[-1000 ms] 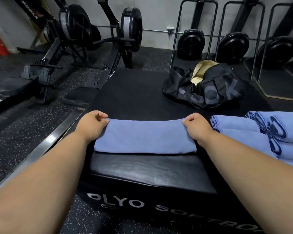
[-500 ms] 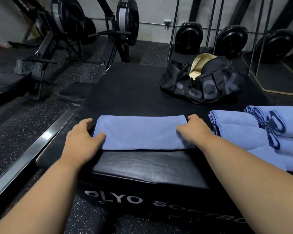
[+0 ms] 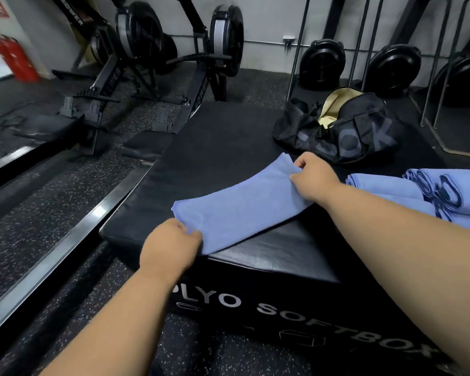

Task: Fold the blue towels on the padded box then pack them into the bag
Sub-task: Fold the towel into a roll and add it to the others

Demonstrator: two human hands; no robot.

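One padded box (image 3: 269, 256) under everything; bag (image 3: 347, 131) open at its far right, folded towel stack (image 3: 418, 196) near right. Blue towel (image 3: 242, 204) lies diagonal, my left hand (image 3: 171, 245) pinching its near end, right hand (image 3: 314, 177) pinching the far end.

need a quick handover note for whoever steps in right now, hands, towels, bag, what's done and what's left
Left hand: pinches the near-left corner of the blue towel.
Right hand: pinches its far-right end.
That towel is folded into a long strip and lies at an angle on the padded box.
The stack of folded towels sits on the box at the right.
The bag is open at the far end of the box; no towel shows inside.
Done: several towels folded.
Left: finish folding this one, then pack all into the bag.
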